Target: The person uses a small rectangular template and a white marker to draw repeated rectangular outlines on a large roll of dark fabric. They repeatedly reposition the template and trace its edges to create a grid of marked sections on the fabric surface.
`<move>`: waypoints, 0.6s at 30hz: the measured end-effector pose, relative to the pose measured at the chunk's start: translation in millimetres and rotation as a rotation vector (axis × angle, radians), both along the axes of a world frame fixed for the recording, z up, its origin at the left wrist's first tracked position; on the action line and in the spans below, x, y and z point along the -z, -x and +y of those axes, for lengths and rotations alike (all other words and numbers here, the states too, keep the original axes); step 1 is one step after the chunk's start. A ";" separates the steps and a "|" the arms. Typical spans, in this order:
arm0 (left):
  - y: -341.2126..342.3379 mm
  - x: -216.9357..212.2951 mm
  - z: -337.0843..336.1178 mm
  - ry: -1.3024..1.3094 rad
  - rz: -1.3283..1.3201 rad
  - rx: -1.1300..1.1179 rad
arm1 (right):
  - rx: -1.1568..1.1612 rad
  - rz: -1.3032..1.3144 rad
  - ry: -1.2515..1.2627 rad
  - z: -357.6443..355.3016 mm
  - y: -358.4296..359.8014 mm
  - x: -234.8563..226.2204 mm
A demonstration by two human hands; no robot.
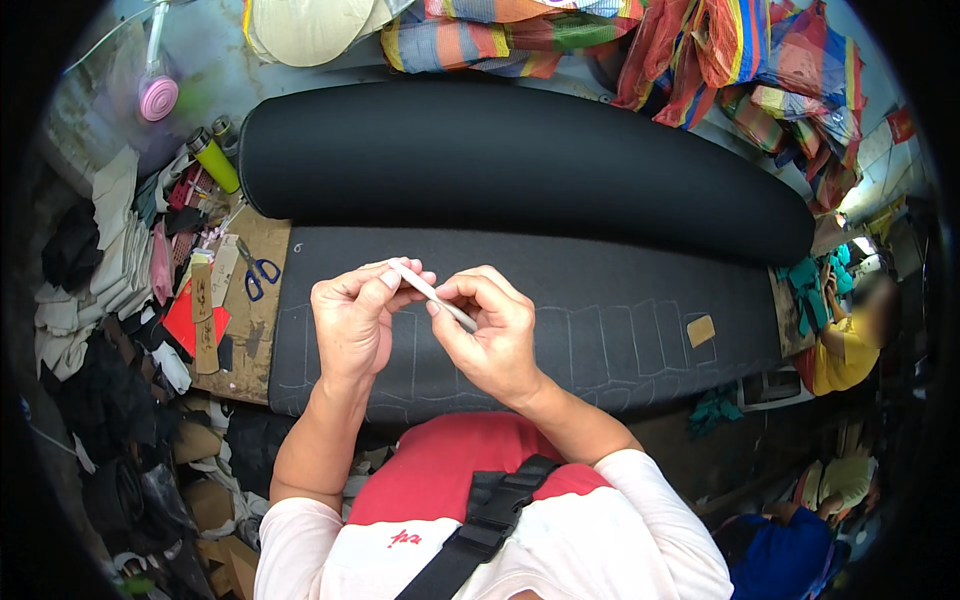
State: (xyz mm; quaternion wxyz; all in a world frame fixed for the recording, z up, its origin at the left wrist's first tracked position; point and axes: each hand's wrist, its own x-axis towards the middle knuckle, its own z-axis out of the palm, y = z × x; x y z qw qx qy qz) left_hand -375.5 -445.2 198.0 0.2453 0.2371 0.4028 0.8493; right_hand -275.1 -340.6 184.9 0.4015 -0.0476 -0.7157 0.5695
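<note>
Black cloth (610,270) beneath, pinched stick (418,283) with left hand (352,322) at ten-o'clock end, right hand (497,333) nearer four; probably needed even pressure.

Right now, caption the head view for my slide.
Left hand and right hand hold a pale stick above line-marked dark fabric.

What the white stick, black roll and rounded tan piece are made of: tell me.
White stick: chalk or painted wood, unclear; pale, matt. Black roll: probably fabric, smooth and dull, softly curved. Rounded tan piece: perhaps cardboard, matt, flat and stiff-looking.
</note>
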 end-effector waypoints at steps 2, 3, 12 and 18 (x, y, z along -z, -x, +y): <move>0.9 0.8 0.6 0.024 0.048 -0.022 | -0.002 -0.005 0.006 0.6 -0.9 1.5; 1.5 1.1 0.8 0.037 0.060 -0.027 | 0.000 -0.009 0.005 0.8 -1.3 2.2; 6.3 3.1 7.4 0.024 0.049 -0.012 | -0.034 0.019 0.093 3.6 1.1 4.1; 12.3 0.9 13.9 0.055 0.046 -0.013 | 0.030 0.073 0.107 7.4 12.0 6.2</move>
